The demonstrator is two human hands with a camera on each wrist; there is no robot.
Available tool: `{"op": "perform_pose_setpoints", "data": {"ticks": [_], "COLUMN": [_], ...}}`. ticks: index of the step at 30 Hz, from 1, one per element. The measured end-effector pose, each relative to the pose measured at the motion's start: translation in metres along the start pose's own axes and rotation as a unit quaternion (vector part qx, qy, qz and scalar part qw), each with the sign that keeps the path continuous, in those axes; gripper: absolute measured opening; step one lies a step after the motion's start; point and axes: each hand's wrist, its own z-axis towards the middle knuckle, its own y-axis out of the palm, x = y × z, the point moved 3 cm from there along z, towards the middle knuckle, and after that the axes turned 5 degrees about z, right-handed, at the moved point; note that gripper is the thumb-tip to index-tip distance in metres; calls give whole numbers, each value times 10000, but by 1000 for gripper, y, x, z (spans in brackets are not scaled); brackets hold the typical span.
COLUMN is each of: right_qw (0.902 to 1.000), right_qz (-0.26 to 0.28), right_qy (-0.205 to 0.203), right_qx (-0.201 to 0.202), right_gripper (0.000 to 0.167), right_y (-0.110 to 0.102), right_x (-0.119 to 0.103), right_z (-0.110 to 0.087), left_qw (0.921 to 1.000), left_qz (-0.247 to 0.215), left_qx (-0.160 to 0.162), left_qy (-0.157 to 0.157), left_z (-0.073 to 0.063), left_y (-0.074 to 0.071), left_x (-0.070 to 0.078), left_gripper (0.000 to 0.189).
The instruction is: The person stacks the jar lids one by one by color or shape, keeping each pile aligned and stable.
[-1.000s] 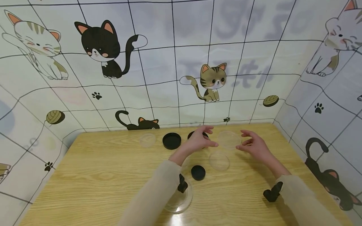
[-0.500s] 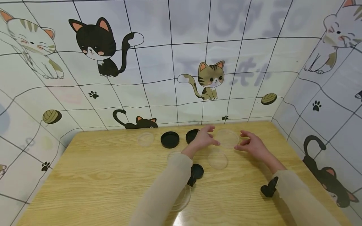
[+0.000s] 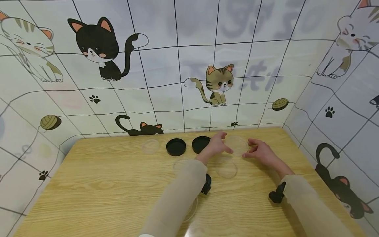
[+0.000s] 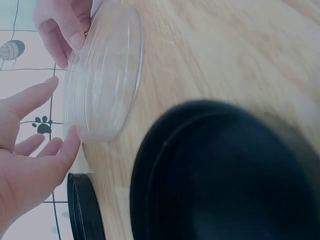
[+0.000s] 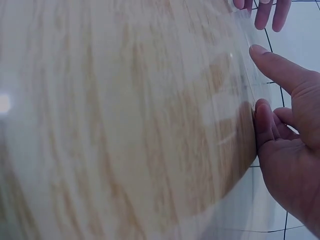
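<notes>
Near the back of the wooden table, a clear round dish [image 3: 236,145] sits between the two hands. On its left side is the left hand [image 3: 216,144], fingers spread; in the left wrist view one fingertip [image 4: 73,133] meets or nearly meets the wall. The right hand [image 3: 261,152] is at the other side, and in the right wrist view its fingertips [image 5: 263,109] touch the clear wall. Just left of the left hand stands a shallow black round dish [image 3: 199,144], partly covered by it. A second clear round piece [image 3: 226,167] lies in front of the hands.
Another black round dish [image 3: 176,147] and a faint clear disc [image 3: 150,146] sit further left along the back. The left sleeve [image 3: 180,194] partly covers a clear round piece [image 3: 193,210] nearer the front. A cat-patterned wall [image 3: 165,98] rises behind the table.
The left hand has shifted slightly right, uncovering more of the black dish and closing on the clear dish. The right hand has edged left against it. The view has turned slightly.
</notes>
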Motion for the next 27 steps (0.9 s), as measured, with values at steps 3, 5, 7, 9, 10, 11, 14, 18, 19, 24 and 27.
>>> {"op": "perform_pose_setpoints", "data": {"ticks": [3,5,7,9,10,11,14,18,19,24,27], "right_qw": [10000,9999,9999,9998,9998,9998,9998,9998,9998,9998,9998], "right_qz": [-56,-97,-120,-138,-133,-131,-95,-29,-21,16,95], "right_qy": [-32,-24,-12,-15,-9,-13,25,109,131,202,155], "right_qx": [-54,-70,-92,-109,-117,-129,-168,-163,-150,-86,-40], "right_gripper": [90,90,89,89,89,89,88,86,86,86,86], "right_y": [1,2,2,1,1,1,0,-1,-1,-2,-4], "right_x": [-2,-1,0,2,3,4,6,7,7,4,3], "right_z": [0,1,2,3,3,3,4,3,3,1,-1], "left_qw": [9998,9997,9995,9995,9996,9994,9991,9986,9986,9993,9996], "left_qz": [120,153,174,162,202,234,333,365,365,195,150], "left_qx": [-15,-25,-35,-63,-37,-44,-39,-64,-64,-104,-157], "left_qy": [-139,-210,-254,-264,-218,-231,-271,-368,-366,-308,-177], "left_z": [2,3,4,4,3,3,3,3,4,5,6], "left_y": [3,5,6,6,6,6,7,8,8,9,9], "left_x": [0,-1,-1,-1,-1,-1,0,-1,-1,-2,-2], "left_gripper": [85,84,82,81,80,79,76,72,71,71,71]}}
